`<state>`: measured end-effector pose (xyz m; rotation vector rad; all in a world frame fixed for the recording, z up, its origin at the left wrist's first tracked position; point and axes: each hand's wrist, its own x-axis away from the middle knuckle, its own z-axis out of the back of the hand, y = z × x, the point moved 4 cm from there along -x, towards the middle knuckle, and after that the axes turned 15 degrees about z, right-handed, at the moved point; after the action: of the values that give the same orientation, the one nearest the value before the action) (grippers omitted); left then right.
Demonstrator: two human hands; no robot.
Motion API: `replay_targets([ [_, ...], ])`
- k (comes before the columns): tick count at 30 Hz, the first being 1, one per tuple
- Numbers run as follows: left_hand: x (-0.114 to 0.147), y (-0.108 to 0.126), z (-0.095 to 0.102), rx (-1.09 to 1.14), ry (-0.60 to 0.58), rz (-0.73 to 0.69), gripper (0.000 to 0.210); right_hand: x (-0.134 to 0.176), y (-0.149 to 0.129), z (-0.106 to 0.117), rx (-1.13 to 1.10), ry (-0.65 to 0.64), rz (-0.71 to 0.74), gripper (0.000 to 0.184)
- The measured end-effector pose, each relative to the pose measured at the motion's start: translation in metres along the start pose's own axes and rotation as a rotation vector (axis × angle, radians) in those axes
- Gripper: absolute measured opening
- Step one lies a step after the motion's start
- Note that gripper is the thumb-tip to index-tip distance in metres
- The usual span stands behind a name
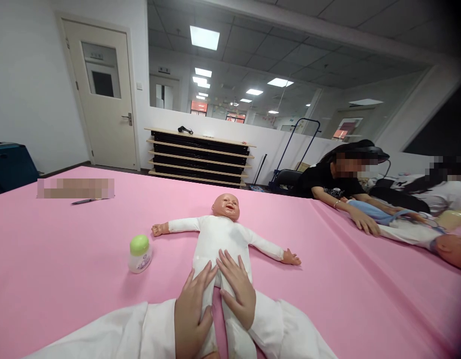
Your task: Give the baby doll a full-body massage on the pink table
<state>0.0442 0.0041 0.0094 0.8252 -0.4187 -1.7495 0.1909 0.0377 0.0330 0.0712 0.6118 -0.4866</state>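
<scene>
A baby doll [220, 238] with a white cloth body lies on its back on the pink table cover [170, 299], arms spread wide and head away from me. My left hand [195, 309] rests with fingers stretched out over the upper leg and hip on the doll's left-hand side in view. On the other leg, my right hand [237, 289] lies flat, its fingertips reaching the lower belly. Neither hand grips anything. Left of the doll stands a small white jar [139, 257] with a green lid. The doll's feet are mostly hidden at the lower edge.
A pen [83, 201] lies at the far left beside a blurred patch. At right, a person in black [338, 184] leans over another doll [409, 235]; a second person [447, 187] sits beyond. Behind the table are a slatted rack [200, 154] and a blue trolley [299, 144].
</scene>
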Motion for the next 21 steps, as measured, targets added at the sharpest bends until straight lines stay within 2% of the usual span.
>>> replay_targets([
  [3,0.0,0.001,0.001,0.007,-0.012,0.005,0.059,0.005,-0.004,-0.016,-0.033,-0.086,0.025,0.055],
  [9,-0.001,0.003,0.003,0.005,-0.043,-0.027,0.058,0.026,-0.029,-0.005,-0.028,-0.094,-0.014,0.059],
  [12,-0.002,0.001,0.004,0.0,-0.067,-0.033,0.059,0.041,-0.04,-0.009,0.078,-0.05,0.113,0.06],
  [16,-0.001,-0.003,0.001,0.006,-0.092,-0.035,0.062,0.057,-0.054,-0.015,0.282,-0.019,0.29,0.038],
  [21,0.003,-0.001,0.003,0.077,-0.024,-0.024,0.06,0.06,-0.075,-0.016,0.17,-0.019,0.447,0.03],
])
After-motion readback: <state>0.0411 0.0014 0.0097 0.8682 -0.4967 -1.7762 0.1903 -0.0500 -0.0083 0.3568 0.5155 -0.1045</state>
